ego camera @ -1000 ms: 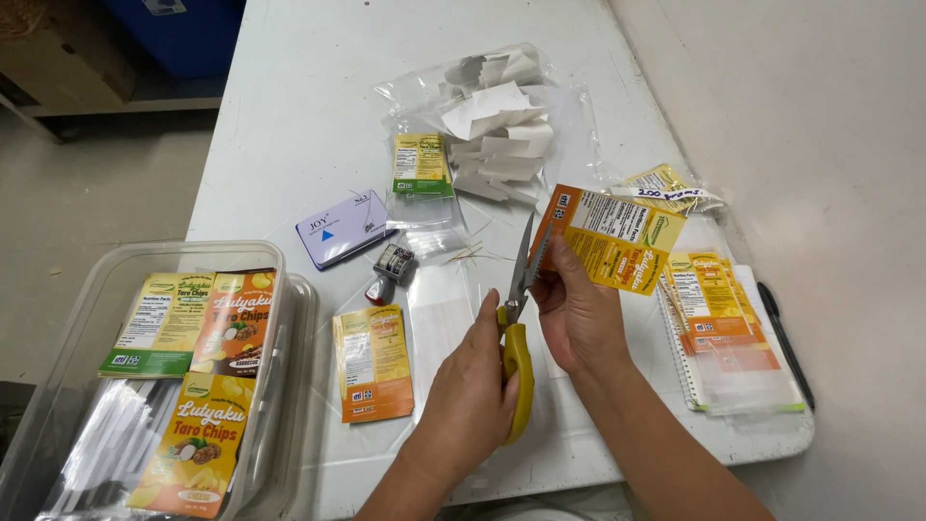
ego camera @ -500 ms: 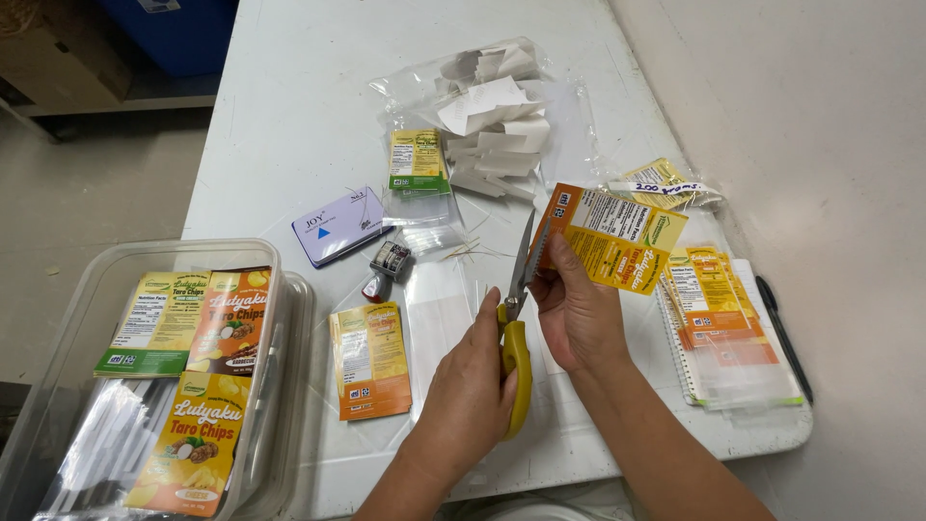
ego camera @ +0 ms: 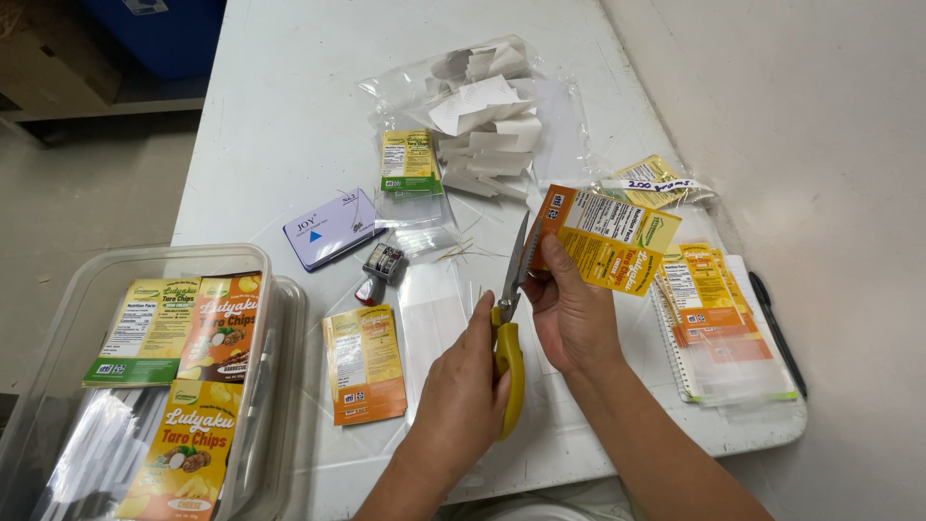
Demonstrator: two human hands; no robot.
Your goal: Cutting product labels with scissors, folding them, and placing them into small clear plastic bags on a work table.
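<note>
My left hand (ego camera: pixel 463 386) hid most of the yellow scissors handle (ego camera: pixel 509 371), its fingers clamped round it, blades raised at the label's left edge. My right hand (ego camera: pixel 571 314) pinched the orange label (ego camera: pixel 608 241) just beside the scissors, above the white table (ego camera: pixel 289 125); a loose orange label (ego camera: pixel 364 365) lay left of the scissors.

Scissors (ego camera: pixel 511 318) at orange label (ego camera: pixel 603 239)

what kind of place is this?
Likely a small packaging workbench: a white table with printed snack labels, a clear bin of more labels, and scissors trimming an orange label.
</note>
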